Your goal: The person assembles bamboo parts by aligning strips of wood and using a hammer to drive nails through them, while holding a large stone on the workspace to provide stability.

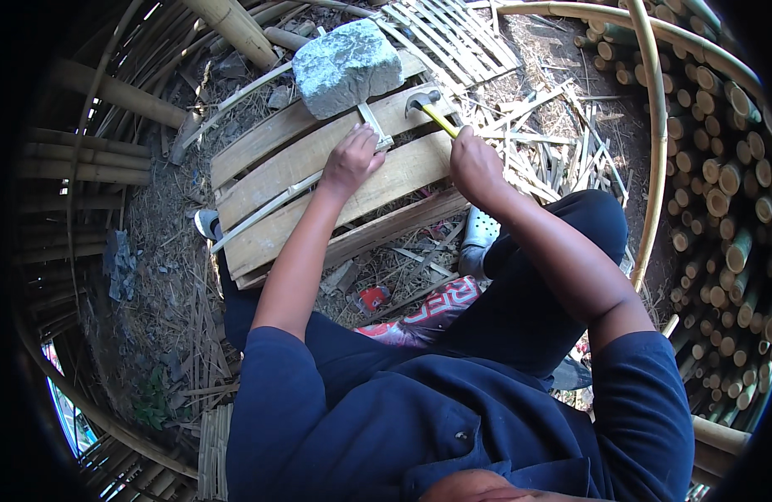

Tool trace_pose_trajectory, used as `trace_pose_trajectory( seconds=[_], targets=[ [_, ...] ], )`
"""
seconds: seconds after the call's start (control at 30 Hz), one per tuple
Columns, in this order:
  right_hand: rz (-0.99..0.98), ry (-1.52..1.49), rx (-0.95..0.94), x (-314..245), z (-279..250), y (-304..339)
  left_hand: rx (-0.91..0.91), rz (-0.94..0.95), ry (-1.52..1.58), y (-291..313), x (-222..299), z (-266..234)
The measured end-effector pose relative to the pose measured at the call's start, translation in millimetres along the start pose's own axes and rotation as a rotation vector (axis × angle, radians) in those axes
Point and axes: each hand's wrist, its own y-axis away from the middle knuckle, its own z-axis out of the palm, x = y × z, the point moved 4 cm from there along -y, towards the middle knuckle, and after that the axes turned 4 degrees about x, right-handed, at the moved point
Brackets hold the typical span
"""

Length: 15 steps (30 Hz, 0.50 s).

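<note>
My right hand [476, 170] is closed round the yellow handle of a claw hammer [441, 117], whose dark head is raised to the right of the bamboo pieces. On the slatted wooden bench [273, 203], my left hand [353, 159] is closed at the joint of pale bamboo strips. One bamboo strip [277, 201] runs from under that hand toward the near left edge of the bench. A shorter strip [371, 118] points away from me, and its far end meets a large grey stone block [346, 69]. The left fingertips are partly hidden, and no nail can be made out.
Split bamboo scraps [561, 151] litter the ground right of the bench. A slatted bamboo panel [453, 38] lies beyond it. Cut bamboo poles [720, 201] are stacked at the far right, behind a bent pole [654, 142]. A printed red and white sack [432, 314] lies near my legs.
</note>
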Motion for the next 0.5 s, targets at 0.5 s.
trace_pose_trajectory(
  seconds=[0.5],
  targets=[
    [0.076, -0.027, -0.145, -3, -2, -7, -0.121, 0.099, -0.038, 1, 5, -13]
  ],
)
